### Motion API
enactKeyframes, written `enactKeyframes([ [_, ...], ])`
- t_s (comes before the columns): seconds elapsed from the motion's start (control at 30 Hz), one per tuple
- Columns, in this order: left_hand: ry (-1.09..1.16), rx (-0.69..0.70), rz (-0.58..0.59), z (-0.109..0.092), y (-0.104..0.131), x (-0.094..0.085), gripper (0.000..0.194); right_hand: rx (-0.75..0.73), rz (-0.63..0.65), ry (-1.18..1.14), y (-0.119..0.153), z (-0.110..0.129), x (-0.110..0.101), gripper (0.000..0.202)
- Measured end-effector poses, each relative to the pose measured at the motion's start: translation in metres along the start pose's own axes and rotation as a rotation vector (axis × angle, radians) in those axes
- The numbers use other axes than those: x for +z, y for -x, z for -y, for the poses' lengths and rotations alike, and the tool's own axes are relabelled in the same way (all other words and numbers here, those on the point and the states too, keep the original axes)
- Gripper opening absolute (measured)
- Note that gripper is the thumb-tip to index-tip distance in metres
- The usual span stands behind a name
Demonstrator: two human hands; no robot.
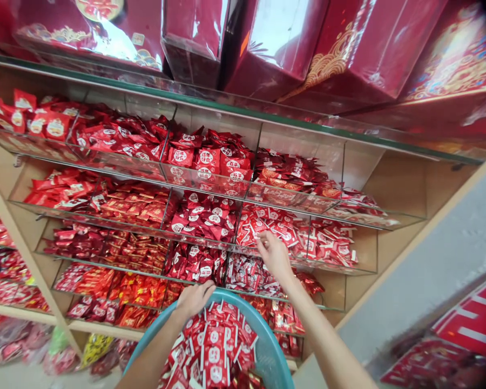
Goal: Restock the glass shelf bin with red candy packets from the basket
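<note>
A teal basket [272,329] filled with red and white packets [215,354] is at the bottom centre. My left hand [196,298] is at the basket's far rim, its fingers closed over the edge. Above and to the right, my right hand [272,254] reaches to a shelf compartment of red and white packets [269,222]. Its thumb and fingers are pinched together at the compartment's front; whatever is between them is too small to make out.
Glass-fronted shelves [202,183] hold red packets in divided compartments. Large dark red boxes [267,48] stand on the glass shelf above. Bagged goods [99,351] lie at the lower left. A grey wall [425,243] is on the right.
</note>
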State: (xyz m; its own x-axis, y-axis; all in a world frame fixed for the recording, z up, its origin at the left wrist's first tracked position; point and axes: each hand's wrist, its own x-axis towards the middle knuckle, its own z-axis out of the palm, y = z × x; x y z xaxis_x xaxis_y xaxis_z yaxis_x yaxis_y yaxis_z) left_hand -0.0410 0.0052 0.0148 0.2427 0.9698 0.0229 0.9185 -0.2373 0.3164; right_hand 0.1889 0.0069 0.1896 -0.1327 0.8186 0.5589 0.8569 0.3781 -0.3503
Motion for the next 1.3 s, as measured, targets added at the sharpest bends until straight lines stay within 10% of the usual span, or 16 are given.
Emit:
enactKeyframes([
  [0.37, 0.059, -0.017, -0.011, 0.001, 0.001, 0.001, 0.054, -0.185, 0.314, 0.476, -0.078, -0.034, 0.0, 0.05],
  [0.9, 0.073, -0.006, -0.01, 0.002, -0.001, 0.002, 0.053, 0.146, 0.171, 0.484, -0.073, -0.04, -0.025, 0.04],
  [1.3, 0.061, -0.001, -0.01, 0.003, -0.001, 0.003, 0.052, 0.331, 0.175, 0.422, -0.053, -0.021, 0.01, 0.031],
])
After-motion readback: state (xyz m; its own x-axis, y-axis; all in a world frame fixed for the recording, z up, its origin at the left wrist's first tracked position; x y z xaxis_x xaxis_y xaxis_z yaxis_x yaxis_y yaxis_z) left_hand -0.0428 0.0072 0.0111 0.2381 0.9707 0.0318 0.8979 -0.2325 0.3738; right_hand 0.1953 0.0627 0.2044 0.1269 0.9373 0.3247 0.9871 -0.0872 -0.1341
